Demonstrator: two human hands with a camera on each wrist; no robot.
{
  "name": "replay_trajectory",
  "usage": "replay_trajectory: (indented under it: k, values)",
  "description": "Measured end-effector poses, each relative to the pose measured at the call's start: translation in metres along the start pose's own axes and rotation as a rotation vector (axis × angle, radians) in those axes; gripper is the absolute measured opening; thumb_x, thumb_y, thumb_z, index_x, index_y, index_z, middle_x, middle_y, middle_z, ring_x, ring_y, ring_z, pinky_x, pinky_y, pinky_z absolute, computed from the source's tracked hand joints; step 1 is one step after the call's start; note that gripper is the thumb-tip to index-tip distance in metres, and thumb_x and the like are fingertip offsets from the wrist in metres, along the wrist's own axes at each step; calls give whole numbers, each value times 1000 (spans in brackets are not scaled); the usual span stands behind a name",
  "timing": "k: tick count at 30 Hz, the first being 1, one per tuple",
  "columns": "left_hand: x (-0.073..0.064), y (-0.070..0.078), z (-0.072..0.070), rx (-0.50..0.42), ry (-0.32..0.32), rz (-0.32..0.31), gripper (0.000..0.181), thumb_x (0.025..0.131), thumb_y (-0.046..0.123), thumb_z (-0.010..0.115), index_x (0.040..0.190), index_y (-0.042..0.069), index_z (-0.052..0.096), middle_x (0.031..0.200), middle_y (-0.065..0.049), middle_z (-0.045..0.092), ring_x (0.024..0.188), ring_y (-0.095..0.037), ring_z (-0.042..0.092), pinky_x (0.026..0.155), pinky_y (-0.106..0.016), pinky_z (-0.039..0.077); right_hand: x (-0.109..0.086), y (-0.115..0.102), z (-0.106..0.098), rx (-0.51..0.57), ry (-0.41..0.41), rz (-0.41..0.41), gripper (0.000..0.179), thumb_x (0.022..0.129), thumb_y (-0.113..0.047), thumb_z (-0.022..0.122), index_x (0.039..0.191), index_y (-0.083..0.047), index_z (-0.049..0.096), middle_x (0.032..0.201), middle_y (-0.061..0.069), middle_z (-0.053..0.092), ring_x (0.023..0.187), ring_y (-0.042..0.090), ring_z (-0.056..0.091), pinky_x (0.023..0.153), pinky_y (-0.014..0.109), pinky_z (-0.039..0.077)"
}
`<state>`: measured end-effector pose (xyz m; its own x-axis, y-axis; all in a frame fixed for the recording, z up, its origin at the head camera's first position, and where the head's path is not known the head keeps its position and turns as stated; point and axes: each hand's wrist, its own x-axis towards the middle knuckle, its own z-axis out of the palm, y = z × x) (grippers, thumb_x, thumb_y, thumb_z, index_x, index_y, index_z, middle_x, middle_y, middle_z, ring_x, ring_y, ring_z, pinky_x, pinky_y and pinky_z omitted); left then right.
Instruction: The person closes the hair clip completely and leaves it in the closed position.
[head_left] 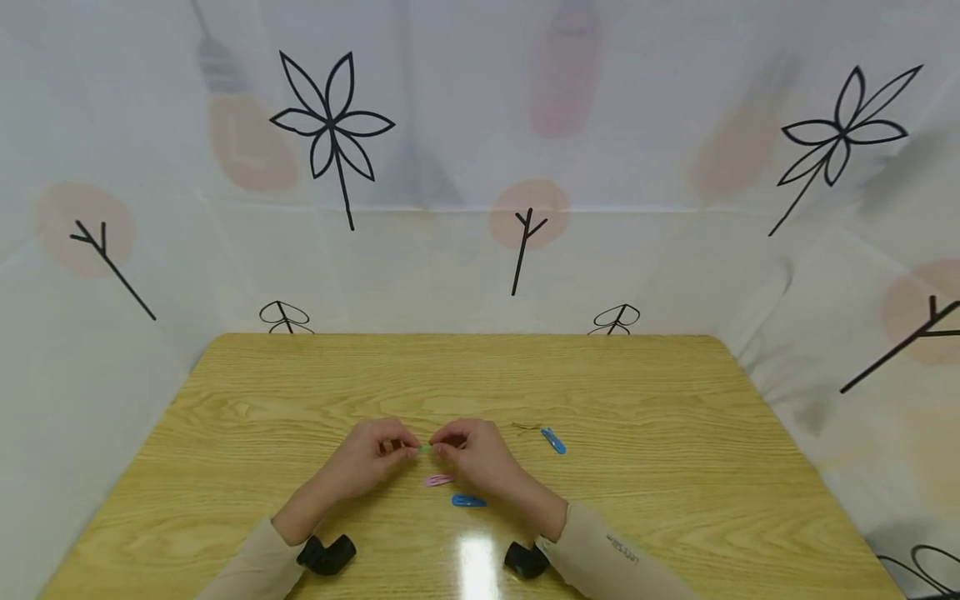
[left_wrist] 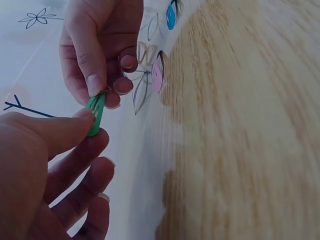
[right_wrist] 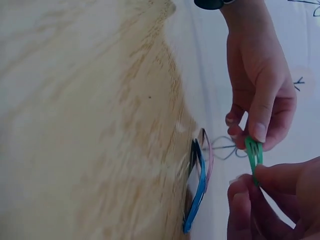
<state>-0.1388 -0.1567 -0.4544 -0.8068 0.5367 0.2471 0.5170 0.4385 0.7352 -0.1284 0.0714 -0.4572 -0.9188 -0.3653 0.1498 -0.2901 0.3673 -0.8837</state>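
Between fingers (left_wrist: 89, 65), the green clip (left_wrist: 99, 115) looks slotted only in wrist views.

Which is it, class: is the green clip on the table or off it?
Off: the left hand and right hand pinch the green clip between them, and both wrist views show it clear of the table.

The wood-grain bench (head_left: 637, 375) carries a pink snap clip (head_left: 437, 481), a blue snap clip (head_left: 468, 501) nearby, and another blue clip (head_left: 553, 441) beside thin brownish pins (head_left: 527, 427).
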Motion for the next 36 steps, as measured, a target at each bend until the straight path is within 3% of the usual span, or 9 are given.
replay_trajectory:
  k: [6,11,18,29,36]
  values:
    - [-3,-2,2,15,-32,-24,8,94,13,71,97,17,77,87,12,65,74,-7,56,64,-26,48,-2,-3,0,-80,-43,-4,12,94,-6,67,94,-12,77,90,-4,71,75,7,62,67,26,51]
    - [-5,-2,4,18,-54,-64,10,94,13,70,100,18,77,90,12,67,77,-7,58,67,-27,49,-2,-5,1,-138,-69,-40,10,94,-5,68,93,-8,77,93,1,72,78,6,62,69,24,51]
    - [-7,-3,6,80,-66,-66,6,95,16,70,97,18,76,94,13,68,83,-6,61,73,-28,51,-2,-1,0,-143,-77,-53,11,93,-3,68,94,-9,77,94,-2,71,80,5,62,71,24,51]
    - [-5,2,9,115,-29,-64,7,95,17,71,101,17,75,95,13,67,82,-4,59,73,-29,51,-4,2,-26,-116,29,23,11,96,-7,66,102,-7,76,97,0,72,85,13,64,74,31,53]
    - [3,2,12,83,-36,-61,10,96,18,69,105,16,74,98,14,66,86,-4,60,77,-30,51,-6,11,-42,-173,140,10,11,93,-1,68,100,-5,75,94,2,71,84,14,63,75,32,54]
